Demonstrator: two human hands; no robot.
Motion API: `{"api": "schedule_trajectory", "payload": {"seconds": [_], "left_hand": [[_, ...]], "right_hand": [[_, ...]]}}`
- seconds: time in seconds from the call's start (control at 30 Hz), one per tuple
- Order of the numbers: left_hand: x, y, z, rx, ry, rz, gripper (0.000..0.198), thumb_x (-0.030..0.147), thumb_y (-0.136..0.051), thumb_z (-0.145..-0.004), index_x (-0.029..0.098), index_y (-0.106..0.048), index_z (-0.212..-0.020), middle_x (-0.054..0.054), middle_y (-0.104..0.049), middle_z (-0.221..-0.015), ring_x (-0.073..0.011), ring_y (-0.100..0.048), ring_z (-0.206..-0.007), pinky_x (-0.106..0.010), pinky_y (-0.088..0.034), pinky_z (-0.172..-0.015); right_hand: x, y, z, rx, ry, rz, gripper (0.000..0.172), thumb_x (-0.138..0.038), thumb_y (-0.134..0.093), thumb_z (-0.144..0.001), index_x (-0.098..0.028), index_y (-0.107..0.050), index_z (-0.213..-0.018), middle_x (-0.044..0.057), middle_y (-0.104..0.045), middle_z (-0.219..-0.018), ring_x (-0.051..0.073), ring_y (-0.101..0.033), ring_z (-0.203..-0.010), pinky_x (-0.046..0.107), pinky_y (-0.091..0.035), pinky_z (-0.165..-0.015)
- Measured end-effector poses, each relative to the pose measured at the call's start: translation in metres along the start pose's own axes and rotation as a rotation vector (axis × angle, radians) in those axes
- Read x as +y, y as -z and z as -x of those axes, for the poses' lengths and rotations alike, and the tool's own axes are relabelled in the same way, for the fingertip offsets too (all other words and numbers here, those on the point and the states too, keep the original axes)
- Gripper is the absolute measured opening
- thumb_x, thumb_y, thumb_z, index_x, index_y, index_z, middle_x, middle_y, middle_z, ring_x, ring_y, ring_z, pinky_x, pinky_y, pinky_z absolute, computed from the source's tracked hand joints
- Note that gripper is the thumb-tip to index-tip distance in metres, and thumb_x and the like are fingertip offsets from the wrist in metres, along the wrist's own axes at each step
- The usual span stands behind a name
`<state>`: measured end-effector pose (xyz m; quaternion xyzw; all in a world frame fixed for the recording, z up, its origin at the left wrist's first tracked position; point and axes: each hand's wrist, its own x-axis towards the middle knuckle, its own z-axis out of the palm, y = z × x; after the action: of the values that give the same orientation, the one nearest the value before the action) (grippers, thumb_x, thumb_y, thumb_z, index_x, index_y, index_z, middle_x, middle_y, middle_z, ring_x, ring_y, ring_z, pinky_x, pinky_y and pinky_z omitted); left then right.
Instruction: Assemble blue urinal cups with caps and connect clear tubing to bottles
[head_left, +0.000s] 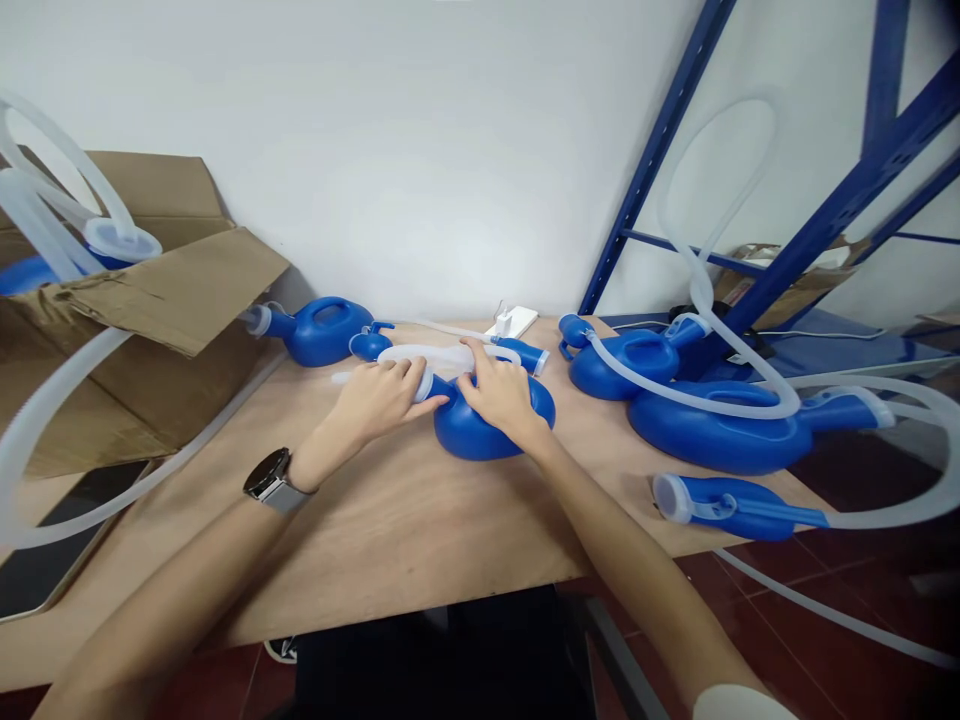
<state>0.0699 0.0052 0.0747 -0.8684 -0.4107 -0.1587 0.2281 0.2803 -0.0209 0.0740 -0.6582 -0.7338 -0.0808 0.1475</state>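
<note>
A blue plastic urinal bottle (480, 437) lies on its side at the middle of the wooden table, its neck toward the left. My left hand (382, 393) is wrapped round the pale cap (424, 386) at the neck, with the thumb against the blue plastic. On top, my right hand (496, 388) grips the bottle near its handle, which the fingers mostly hide. A translucent hose (450, 356) is bunched just behind both hands. Behind that, a smaller blue bottle (523, 354) with a white end lies on the table.
Another urinal bottle (330, 332) stands by the cardboard box (135, 370) at left. Several more, including a large bottle (720, 428), lie at right with looping hoses. A blue metal rack (660, 150) rises at right. A dark tablet-like panel (67, 530) lies at the left edge.
</note>
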Motion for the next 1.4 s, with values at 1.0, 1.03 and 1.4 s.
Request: {"api": "schedule_trajectory", "payload": {"seconds": [1.0, 1.03, 1.4], "left_hand": [[0.003, 0.013, -0.022, 0.014, 0.192, 0.664, 0.039, 0.061, -0.062, -0.093, 0.023, -0.061, -0.086, -0.003, -0.069, -0.075, -0.0219, -0.06, -0.064, -0.032, -0.034, -0.058], [0.004, 0.01, -0.022, 0.034, 0.209, 0.731, 0.038, 0.06, -0.062, -0.093, 0.023, -0.06, -0.084, -0.002, -0.067, -0.072, -0.0203, -0.058, -0.062, -0.032, -0.035, -0.059], [0.008, -0.001, -0.024, 0.277, 0.346, 1.122, 0.04, 0.046, -0.067, -0.086, 0.023, -0.046, -0.061, 0.0, -0.054, -0.064, -0.0156, -0.052, -0.062, -0.031, -0.041, -0.06]], "right_hand": [[-0.012, 0.011, -0.008, -0.106, -0.074, 0.069, 0.091, -0.079, -0.021, -0.104, -0.018, -0.03, -0.171, 0.02, -0.081, -0.108, 0.034, -0.078, -0.101, 0.04, -0.052, -0.086], [-0.011, 0.011, -0.008, -0.102, -0.076, 0.074, 0.092, -0.079, -0.021, -0.104, -0.017, -0.025, -0.172, 0.021, -0.081, -0.108, 0.034, -0.078, -0.101, 0.04, -0.053, -0.085], [-0.015, 0.004, -0.004, -0.043, -0.102, 0.052, 0.113, -0.088, -0.025, -0.098, -0.009, 0.009, -0.172, 0.016, -0.081, -0.093, 0.033, -0.079, -0.091, 0.038, -0.055, -0.083]]}}
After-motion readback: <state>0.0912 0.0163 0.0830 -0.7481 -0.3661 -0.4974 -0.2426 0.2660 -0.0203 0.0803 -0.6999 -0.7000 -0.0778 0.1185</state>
